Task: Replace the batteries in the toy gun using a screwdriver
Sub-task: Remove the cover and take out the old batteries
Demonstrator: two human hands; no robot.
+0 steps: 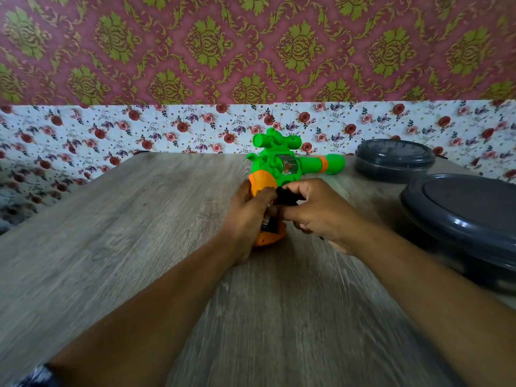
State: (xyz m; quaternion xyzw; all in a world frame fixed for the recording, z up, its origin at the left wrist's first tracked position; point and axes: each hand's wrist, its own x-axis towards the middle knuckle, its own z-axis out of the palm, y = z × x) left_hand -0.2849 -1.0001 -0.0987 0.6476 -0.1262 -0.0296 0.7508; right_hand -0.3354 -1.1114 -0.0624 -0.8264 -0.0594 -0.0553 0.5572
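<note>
Gripping the toy gun's orange handle (261,181) with the left hand (245,216) on the wooden table (139,219). Pinching a small black object (286,196), identity unclear, with the right hand (318,210) against the handle.

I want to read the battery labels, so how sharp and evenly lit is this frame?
Head view: motion blur smears the wooden table and both forearms; the toy gun is sharper, but the dark item the right hand pinches is too blurred to read; wide-angle bending at the edges; soft, even light, no glare.
</note>
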